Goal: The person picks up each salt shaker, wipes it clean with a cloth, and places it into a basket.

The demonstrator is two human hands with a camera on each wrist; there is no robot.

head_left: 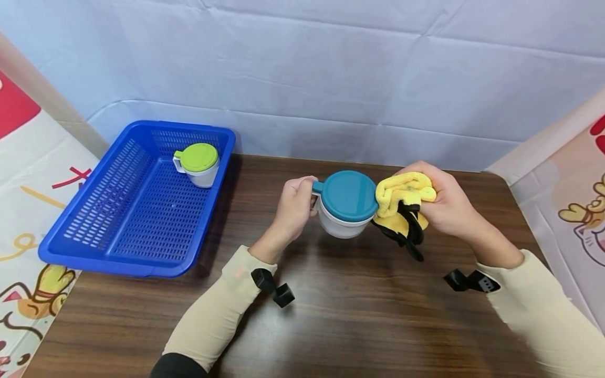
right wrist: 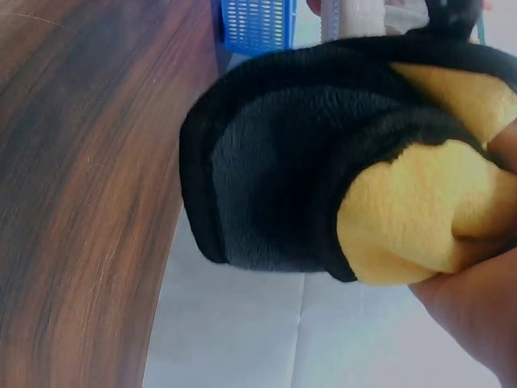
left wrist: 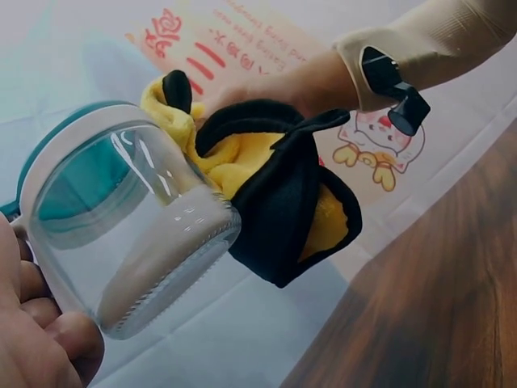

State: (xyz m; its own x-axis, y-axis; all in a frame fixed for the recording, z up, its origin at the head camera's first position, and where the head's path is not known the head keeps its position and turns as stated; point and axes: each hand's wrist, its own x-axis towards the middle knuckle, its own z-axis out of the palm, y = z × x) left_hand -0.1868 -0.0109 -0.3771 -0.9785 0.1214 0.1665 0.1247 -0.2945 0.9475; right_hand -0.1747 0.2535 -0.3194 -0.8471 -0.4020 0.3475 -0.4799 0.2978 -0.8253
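Observation:
My left hand (head_left: pixel 295 205) grips the handle of a clear seasoning jar (head_left: pixel 344 227) with a teal lid (head_left: pixel 350 195), held up over the table. In the left wrist view the jar (left wrist: pixel 145 234) is tilted, with something whitish toward its base. Bunched in my right hand (head_left: pixel 446 202) is a yellow cleaning cloth (head_left: pixel 402 191) with black edging, pressed against the jar's right side. The cloth (left wrist: pixel 275 186) shows a dark reverse face there. Up close in the right wrist view, the cloth (right wrist: pixel 404 210) hides most of the jar and the fingertips.
A blue plastic basket (head_left: pixel 158 269) stands on the left of the brown wooden table (head_left: pixel 368 320). Inside its far right corner sits a similar jar with a lime-green lid (head_left: pixel 199 157). Pale sheeting (head_left: pixel 331 79) hangs behind the table, with printed sheets at both sides.

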